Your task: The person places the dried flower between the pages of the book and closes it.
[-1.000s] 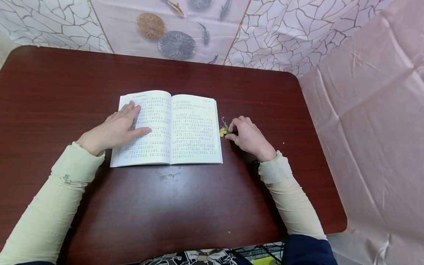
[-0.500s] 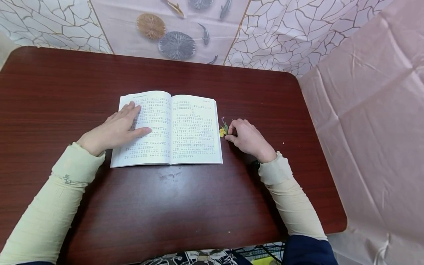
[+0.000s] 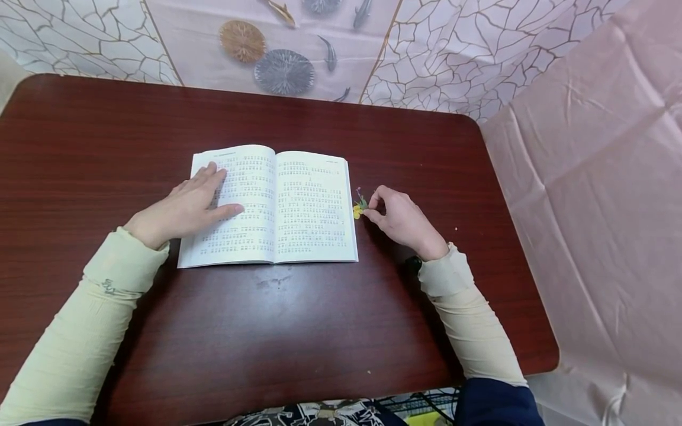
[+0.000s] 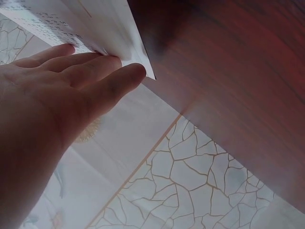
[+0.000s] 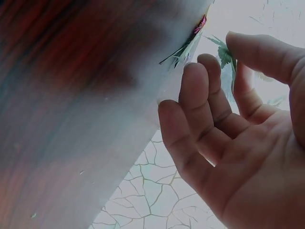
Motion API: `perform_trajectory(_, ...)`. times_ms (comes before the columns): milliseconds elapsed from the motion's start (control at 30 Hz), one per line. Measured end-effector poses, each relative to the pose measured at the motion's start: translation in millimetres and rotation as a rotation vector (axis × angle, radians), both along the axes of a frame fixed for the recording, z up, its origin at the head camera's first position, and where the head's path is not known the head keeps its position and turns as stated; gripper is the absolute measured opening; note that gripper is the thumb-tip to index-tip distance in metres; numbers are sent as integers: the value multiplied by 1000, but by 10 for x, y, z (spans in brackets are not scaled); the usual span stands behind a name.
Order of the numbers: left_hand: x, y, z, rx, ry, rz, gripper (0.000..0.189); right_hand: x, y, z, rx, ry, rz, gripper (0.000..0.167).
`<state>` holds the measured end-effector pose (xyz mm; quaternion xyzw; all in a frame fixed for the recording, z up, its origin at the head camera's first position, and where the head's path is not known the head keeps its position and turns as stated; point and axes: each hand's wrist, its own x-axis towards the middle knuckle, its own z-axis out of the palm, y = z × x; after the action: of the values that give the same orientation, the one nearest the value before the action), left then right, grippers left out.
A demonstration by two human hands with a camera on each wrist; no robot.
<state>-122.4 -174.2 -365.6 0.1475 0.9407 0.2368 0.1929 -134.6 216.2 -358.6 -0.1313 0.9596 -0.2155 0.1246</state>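
An open book (image 3: 315, 207) with printed pages lies on the dark red-brown table. My left hand (image 3: 178, 207) rests on its left page, fingers straight and thumb spread. Just off the right page's edge, my right hand (image 3: 402, 219) pinches a small yellow flower (image 3: 357, 212) between thumb and index finger. From the right wrist view, a toothed green leaf (image 5: 224, 56) shows at the pinch, while the other fingers are bent and hold nothing. Close by, a tiny pink flower (image 5: 200, 24) on a thin stem lies beside the book. In the left wrist view, fingertips (image 4: 136, 71) reach the page's edge.
The table (image 3: 277, 337) has rounded corners. A patterned cloth (image 3: 341, 53) hangs behind it, and a plain pinkish cloth (image 3: 591, 195) stands along the right side. Cables (image 3: 434, 405) show below the front edge.
My right hand has shifted slightly up and away from the wrist side, its thumb and index finger now meeting at the yellow flower. The left hand and the book have stayed put.
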Motion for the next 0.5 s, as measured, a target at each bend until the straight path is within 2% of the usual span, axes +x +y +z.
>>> perform_trajectory(500,-4,-9,-8,-2,-8,8,98,-14,-10,-1,-50,45,-14,14)
